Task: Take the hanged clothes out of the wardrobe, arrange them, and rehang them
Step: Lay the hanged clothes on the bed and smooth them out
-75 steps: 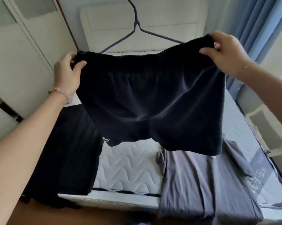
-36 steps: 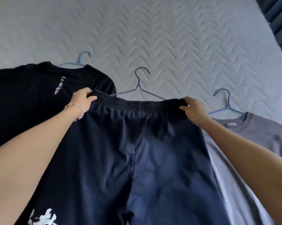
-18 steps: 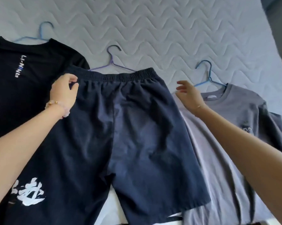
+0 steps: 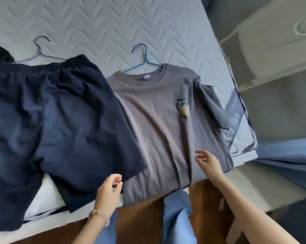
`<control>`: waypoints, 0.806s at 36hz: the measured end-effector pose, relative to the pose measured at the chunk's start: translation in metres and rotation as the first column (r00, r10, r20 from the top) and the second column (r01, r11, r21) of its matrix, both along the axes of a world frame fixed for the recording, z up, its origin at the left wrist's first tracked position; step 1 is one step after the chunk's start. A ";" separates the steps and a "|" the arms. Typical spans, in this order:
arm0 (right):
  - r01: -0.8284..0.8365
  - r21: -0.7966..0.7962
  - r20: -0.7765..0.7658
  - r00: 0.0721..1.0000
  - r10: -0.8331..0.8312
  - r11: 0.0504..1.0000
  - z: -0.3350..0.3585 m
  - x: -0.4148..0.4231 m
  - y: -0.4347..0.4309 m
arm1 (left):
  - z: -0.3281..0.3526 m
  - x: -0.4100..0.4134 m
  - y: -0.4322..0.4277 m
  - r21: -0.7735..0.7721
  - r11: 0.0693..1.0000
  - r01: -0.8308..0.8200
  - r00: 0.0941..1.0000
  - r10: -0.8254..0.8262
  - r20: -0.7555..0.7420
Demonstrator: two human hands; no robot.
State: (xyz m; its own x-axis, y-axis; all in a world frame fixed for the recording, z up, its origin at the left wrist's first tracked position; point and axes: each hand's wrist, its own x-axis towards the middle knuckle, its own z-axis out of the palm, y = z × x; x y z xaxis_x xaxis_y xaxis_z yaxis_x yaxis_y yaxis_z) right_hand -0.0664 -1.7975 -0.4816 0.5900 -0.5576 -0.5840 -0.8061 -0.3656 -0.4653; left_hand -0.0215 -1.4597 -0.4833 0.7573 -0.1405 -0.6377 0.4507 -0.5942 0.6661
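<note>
tee [image 4: 157, 124] flat on bed [image 4: 95, 20], 3 o'clock of shorts [image 4: 60, 120]; left hand [image 4: 108, 192] at 6 o'clock by shorts hem, fingers loosely curled, empty; right hand [image 4: 208, 163] over tee hem, fingers spread

We find the shorts [image 4: 60, 120] flat on the left of the mattress [image 4: 113, 23] and the T-shirt [image 4: 157, 120] just to their right, with the shorts' right leg overlapping the T-shirt's left edge. The shorts' hanger [image 4: 40, 52] and the T-shirt's hanger [image 4: 145, 59] stick out at the far ends. Both hems overhang the mattress's near edge. Our left hand [image 4: 108, 189] is by the overlap, and our right hand [image 4: 208, 162] is over the T-shirt's near right part.
</note>
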 end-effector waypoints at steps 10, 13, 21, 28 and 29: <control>0.037 0.068 0.099 0.994 -0.044 0.997 0.014 -0.013 -0.140 | 0.005 -0.028 -0.127 0.095 0.995 -0.012 1.000 0.012 -0.002; -0.024 0.089 0.120 0.993 0.013 0.996 0.023 0.000 -0.158 | 0.012 -0.015 -0.161 0.103 0.995 -0.005 1.000 0.005 -0.001; -0.134 0.127 0.220 0.970 0.104 0.983 0.024 0.090 -0.186 | 0.011 0.088 -0.205 0.229 0.966 0.123 0.979 -0.156 0.131; -0.348 0.000 0.289 0.898 0.333 0.938 0.019 0.192 -0.191 | -0.003 0.212 -0.209 0.402 0.912 0.084 0.933 -0.214 0.290; -0.351 0.002 0.290 0.896 0.335 0.936 0.014 0.207 -0.190 | -0.008 0.229 -0.207 0.414 0.907 0.079 0.923 -0.224 0.314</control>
